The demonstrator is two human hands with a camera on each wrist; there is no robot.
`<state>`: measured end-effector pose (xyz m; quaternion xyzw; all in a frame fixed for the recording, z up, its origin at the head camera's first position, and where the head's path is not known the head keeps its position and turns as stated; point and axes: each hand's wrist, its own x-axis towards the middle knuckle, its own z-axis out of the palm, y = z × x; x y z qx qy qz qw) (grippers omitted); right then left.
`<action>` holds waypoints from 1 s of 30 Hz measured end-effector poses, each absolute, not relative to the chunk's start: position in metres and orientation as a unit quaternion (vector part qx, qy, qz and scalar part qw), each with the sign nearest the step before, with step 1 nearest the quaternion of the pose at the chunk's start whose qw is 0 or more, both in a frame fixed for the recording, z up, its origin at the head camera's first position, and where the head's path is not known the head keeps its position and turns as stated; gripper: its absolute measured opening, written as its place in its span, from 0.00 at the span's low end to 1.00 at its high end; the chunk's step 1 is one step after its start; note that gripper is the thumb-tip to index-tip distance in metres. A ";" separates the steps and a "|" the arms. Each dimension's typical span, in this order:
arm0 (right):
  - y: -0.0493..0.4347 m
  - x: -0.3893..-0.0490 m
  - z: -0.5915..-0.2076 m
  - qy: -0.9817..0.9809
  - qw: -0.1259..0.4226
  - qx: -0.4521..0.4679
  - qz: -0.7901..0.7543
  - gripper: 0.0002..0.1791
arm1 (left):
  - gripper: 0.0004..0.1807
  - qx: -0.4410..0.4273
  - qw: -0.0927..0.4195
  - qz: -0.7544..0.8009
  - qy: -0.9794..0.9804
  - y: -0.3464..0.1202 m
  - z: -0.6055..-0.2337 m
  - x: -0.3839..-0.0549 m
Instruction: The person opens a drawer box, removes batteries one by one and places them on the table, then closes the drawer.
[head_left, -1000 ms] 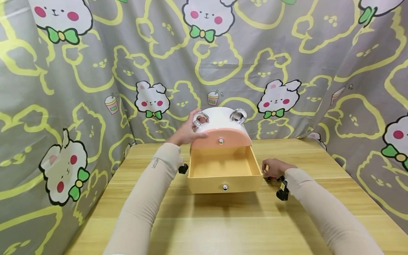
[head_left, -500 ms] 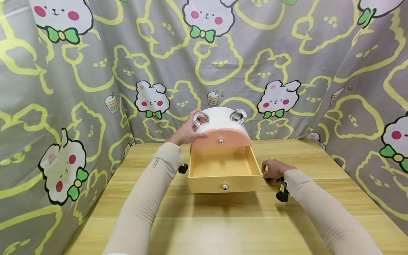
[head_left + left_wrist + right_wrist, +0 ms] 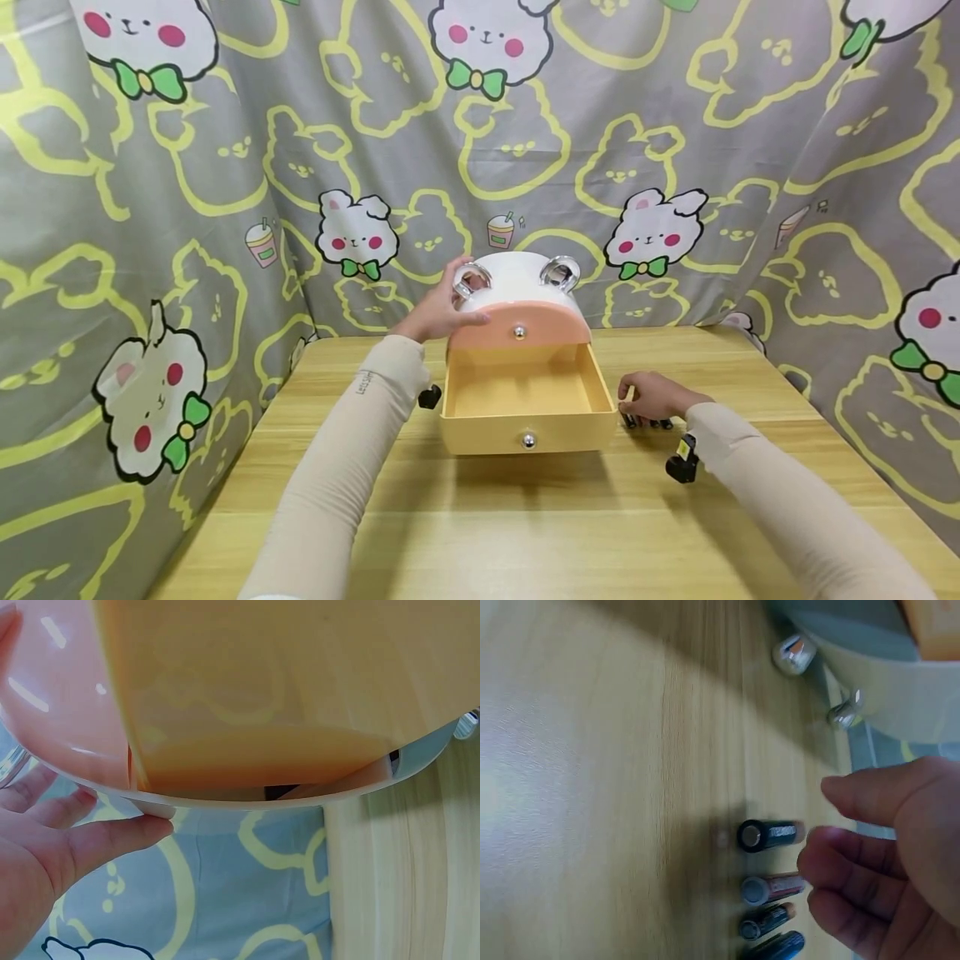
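A small plastic drawer cabinet [image 3: 517, 279] with a white rounded top and silver ring ears stands on the table. Its pink upper drawer [image 3: 495, 333] is in, while the yellow lower drawer [image 3: 528, 429] is pulled far out, with nothing in it. My left hand [image 3: 442, 308] holds the cabinet's upper left side, thumb on the pink front and fingers around the back. Beside the drawer's right side, my right hand [image 3: 652, 396] hovers close over several batteries with thumb and fingers apart. In the right wrist view a dark battery [image 3: 771, 834] lies nearest the fingertips, followed by a reddish one [image 3: 772, 887].
The wooden table [image 3: 540, 533] extends in front of the cabinet. A grey curtain [image 3: 420, 150] with rabbit prints surrounds the table's back and sides. Silver feet [image 3: 793, 655] raise the cabinet off the tabletop. Black wrist cameras [image 3: 681, 462] hang beneath the sleeves.
My right hand has shifted slightly right, its thumb and fingers spreading apart, and more of the batteries shows under it. The left hand, cabinet and drawer stay in place.
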<state>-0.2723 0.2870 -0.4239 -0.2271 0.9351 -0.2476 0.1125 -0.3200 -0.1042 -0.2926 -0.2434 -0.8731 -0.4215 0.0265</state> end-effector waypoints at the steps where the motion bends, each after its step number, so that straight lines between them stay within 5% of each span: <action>1: 0.287 -0.270 -0.422 0.932 0.106 -0.232 -0.258 0.04 | 0.60 -0.243 0.026 -0.422 -0.873 -0.104 -0.293 -0.320; 11: 0.274 -0.245 -0.384 0.900 0.018 -0.246 -0.360 0.09 | 0.60 -0.248 0.028 -0.423 -0.871 -0.104 -0.293 -0.320; 17: 0.245 -0.226 -0.363 0.896 -0.157 -0.241 -0.339 0.13 | 0.60 -0.244 0.029 -0.426 -0.871 -0.103 -0.292 -0.320; 23: 0.219 -0.205 -0.348 0.831 -0.340 -0.333 -0.290 0.11 | 0.60 -0.255 0.035 -0.423 -0.869 -0.102 -0.291 -0.321; 30: 0.193 -0.185 -0.350 0.733 -0.461 -0.480 -0.138 0.20 | 0.60 -0.249 0.037 -0.425 -0.870 -0.103 -0.292 -0.320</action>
